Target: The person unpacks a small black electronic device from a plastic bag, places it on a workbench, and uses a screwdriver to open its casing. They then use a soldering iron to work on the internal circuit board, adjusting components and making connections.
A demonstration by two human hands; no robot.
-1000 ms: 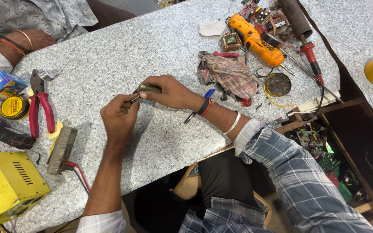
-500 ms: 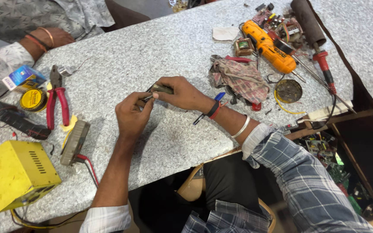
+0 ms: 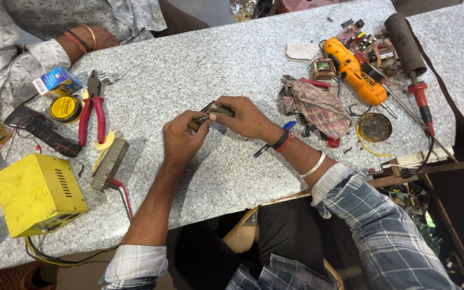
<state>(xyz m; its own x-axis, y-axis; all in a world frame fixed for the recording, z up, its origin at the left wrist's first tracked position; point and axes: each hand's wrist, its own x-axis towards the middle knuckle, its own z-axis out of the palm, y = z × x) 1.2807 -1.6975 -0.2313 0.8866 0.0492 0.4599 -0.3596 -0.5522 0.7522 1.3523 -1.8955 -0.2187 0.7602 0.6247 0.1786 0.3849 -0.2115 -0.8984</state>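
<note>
Both hands met above the middle of the speckled counter (image 3: 232, 70). The right hand (image 3: 245, 115) pinched a small dark component (image 3: 220, 110); the left hand (image 3: 182, 137) pinched its thin metal lead. Forearms were angled inward, wrists raised. Judgement: a steady grip and gentle force would spare the lead.

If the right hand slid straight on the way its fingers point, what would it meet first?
The right hand points toward the left hand, already touching it around the small dark component they pinch. Past that, likely the red-handled pliers, though depth is unclear.
</note>
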